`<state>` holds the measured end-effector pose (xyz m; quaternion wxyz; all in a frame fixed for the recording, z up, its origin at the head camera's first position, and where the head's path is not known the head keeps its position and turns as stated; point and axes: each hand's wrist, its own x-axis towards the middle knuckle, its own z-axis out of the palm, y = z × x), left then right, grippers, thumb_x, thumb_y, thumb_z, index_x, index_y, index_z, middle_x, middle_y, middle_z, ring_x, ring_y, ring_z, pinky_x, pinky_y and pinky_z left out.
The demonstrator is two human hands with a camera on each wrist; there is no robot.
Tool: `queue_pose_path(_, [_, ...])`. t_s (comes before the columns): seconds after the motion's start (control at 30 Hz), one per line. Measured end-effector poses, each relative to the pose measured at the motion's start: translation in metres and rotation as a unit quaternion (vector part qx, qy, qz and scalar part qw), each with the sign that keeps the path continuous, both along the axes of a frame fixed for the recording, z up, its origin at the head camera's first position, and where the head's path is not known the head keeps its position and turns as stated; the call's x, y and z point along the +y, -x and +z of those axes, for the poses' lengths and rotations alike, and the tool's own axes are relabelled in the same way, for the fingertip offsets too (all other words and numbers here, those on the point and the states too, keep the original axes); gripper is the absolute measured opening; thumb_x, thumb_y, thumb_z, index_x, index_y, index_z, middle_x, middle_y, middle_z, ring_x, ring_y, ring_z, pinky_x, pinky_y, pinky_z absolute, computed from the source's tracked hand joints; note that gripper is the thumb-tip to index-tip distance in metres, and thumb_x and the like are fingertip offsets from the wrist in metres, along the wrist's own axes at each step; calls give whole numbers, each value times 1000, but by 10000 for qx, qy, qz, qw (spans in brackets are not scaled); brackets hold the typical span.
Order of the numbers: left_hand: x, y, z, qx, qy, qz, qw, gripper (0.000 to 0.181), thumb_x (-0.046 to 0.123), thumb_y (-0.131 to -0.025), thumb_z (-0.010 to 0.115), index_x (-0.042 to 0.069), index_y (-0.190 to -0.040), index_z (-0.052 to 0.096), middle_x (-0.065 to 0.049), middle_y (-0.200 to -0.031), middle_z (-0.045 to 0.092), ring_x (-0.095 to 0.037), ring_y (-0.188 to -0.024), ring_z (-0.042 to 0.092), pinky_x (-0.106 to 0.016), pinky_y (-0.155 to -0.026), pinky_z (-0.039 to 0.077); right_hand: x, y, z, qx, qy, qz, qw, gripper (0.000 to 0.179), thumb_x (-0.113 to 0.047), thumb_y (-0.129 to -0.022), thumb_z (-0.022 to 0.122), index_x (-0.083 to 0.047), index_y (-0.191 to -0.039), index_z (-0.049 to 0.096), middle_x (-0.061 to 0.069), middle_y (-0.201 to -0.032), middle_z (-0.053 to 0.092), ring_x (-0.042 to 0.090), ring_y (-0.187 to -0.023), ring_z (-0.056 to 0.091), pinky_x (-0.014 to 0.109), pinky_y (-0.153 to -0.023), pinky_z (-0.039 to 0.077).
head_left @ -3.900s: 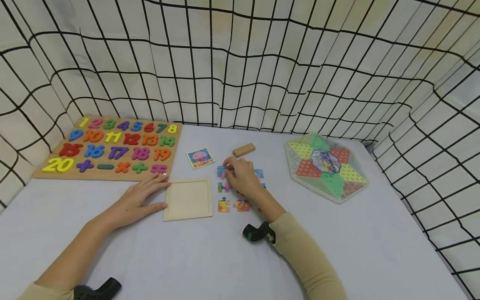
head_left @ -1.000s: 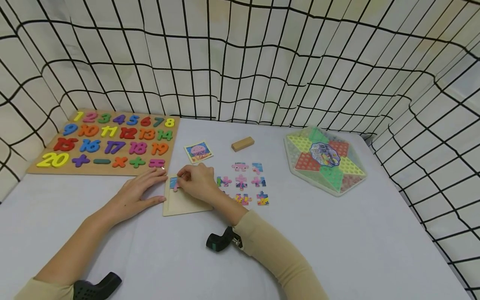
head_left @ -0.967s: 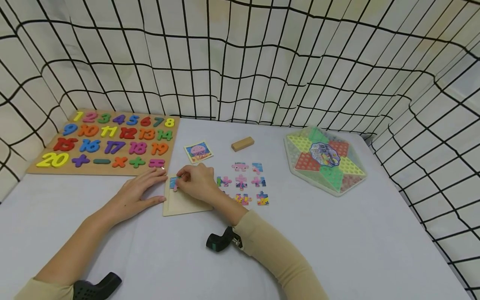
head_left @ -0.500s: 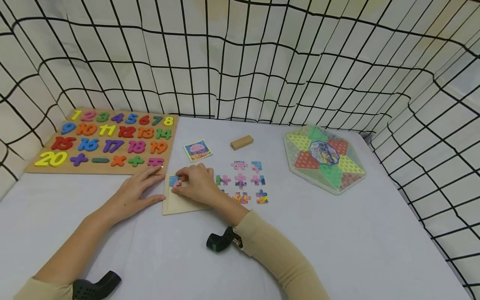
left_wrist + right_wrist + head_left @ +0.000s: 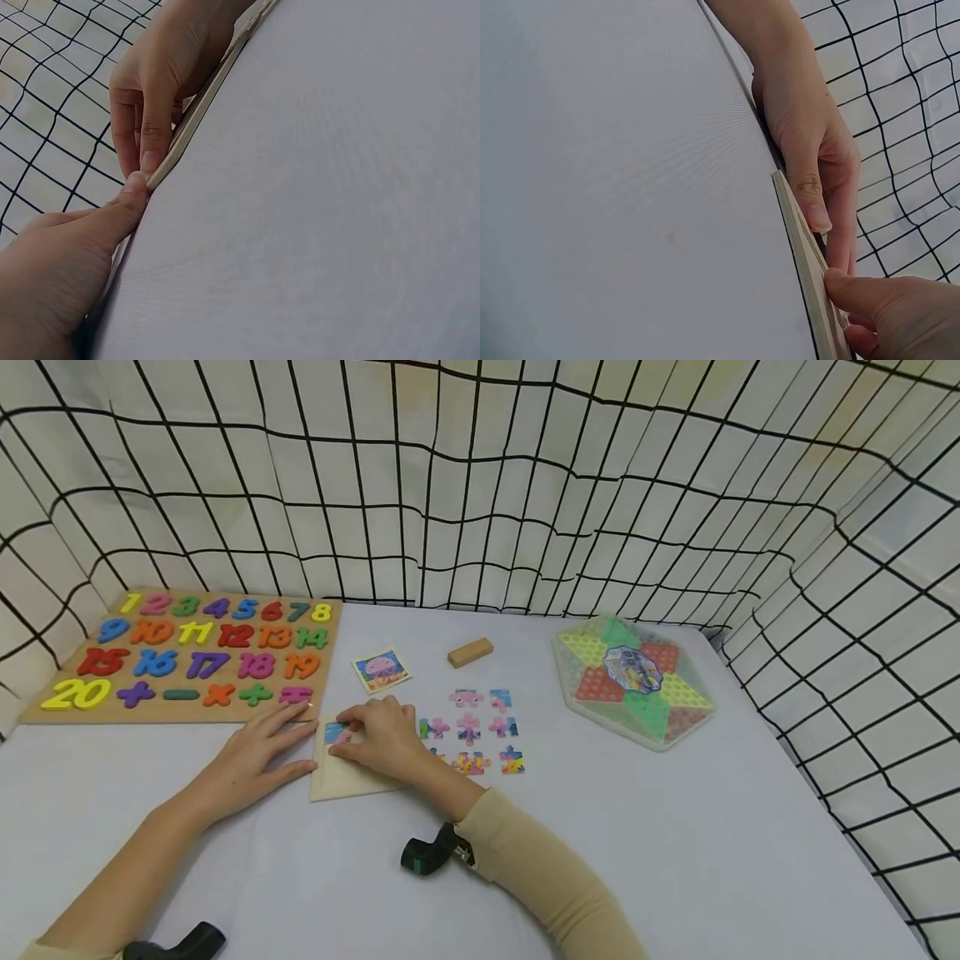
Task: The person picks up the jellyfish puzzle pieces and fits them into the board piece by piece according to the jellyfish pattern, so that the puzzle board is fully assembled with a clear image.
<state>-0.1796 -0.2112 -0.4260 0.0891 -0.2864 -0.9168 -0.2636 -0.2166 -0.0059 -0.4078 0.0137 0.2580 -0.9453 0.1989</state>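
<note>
A shallow wooden tray [image 5: 352, 783] lies on the white table. In its upper left corner sits a blue and pink jigsaw piece [image 5: 334, 735], pinched between the thumb and index finger of my right hand [image 5: 386, 743], which covers much of the tray. My left hand [image 5: 243, 768] lies flat at the tray's left side, fingers extended, fingertips at its edge. The left wrist view shows the tray's edge [image 5: 199, 116] side-on, with both hands meeting at its corner. In the right wrist view the right thumb is over the tray's rim [image 5: 802, 247]; the piece is hidden there.
Several loose jigsaw pieces [image 5: 468, 727] lie in rows right of the tray. Behind are a small picture card [image 5: 382, 669] and a wooden block [image 5: 470, 652]. A number board [image 5: 187, 711] stands left, a hexagonal game box [image 5: 634, 681] right. Black netting surrounds the table.
My right hand has moved left from the loose pieces to the tray, bringing the jigsaw piece into its upper left corner. Its thumb then shifted below the piece. My left hand stayed by the tray.
</note>
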Motion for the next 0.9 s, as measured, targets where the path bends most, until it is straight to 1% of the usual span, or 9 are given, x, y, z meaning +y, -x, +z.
queue_pose_path(0.1, [-1, -2, 0, 11, 12, 31, 10000, 56, 31, -81, 70, 0, -125, 54, -21, -139, 36, -43, -128, 25, -67, -91, 24, -1, -1, -1, 16, 7, 17, 10000, 42, -50, -76, 68, -26, -111, 66, -21, -76, 46, 2, -75, 38, 23, -68, 26])
queue_pose_path(0.2, [-1, -3, -1, -24, 0, 66, 10000, 57, 31, -81, 69, 1, -126, 53, -20, -140, 35, -43, -129, 24, -68, -90, 24, -1, -1, -1, 16, 80, 42, 10000, 36, -46, -80, 67, -26, -109, 67, -20, -77, 47, 2, -75, 38, 22, -67, 26])
queue_pose_path(0.3, [1, -3, -2, -59, -12, 78, 10000, 57, 31, -82, 68, 1, -128, 52, -19, -140, 34, -42, -130, 23, -68, -90, 23, 1, -1, -1, 2, 313, 27, 9995, 26, -38, -84, 64, -24, -106, 68, -19, -76, 48, 3, -75, 38, 22, -66, 26])
queue_pose_path(0.4, [3, -3, -2, -51, -3, 104, 9999, 57, 31, -83, 67, 1, -128, 51, -19, -141, 34, -41, -131, 22, -69, -89, 24, 3, 1, -2, 15, 509, 47, 9987, 20, -33, -86, 62, -23, -102, 69, -18, -75, 49, 3, -75, 38, 22, -66, 26])
queue_pose_path(0.53, [3, -5, -3, -82, 12, 129, 9999, 56, 32, -84, 66, 1, -129, 51, -20, -141, 34, -41, -131, 22, -69, -89, 24, 3, 1, -4, 39, 364, 116, 9993, 22, -36, -83, 65, -25, -102, 68, -20, -78, 49, 3, -76, 38, 22, -66, 26])
queue_pose_path(0.67, [3, -5, -3, -133, 43, 110, 9998, 57, 33, -85, 64, 2, -131, 48, -20, -142, 32, -41, -132, 19, -69, -91, 21, 2, 0, -5, 86, 161, 81, 9998, 25, -40, -81, 67, -28, -103, 67, -20, -80, 49, 2, -76, 37, 22, -67, 26])
queue_pose_path(0.77, [3, -5, -3, -173, 104, 125, 9997, 58, 34, -86, 63, 3, -132, 47, -19, -143, 31, -40, -133, 17, -70, -91, 20, 2, 0, -5, 105, 129, 4, 9999, 25, -40, -81, 68, -29, -103, 67, -21, -80, 49, 2, -76, 37, 21, -67, 26])
queue_pose_path(0.9, [3, -5, -2, -229, 292, 202, 9991, 61, 38, -86, 61, 5, -134, 45, -19, -144, 29, -40, -134, 16, -70, -90, 20, 2, 0, -4, 122, 134, -60, 9998, 28, -41, -81, 68, -28, -105, 66, -20, -79, 48, 2, -76, 37, 21, -68, 26])
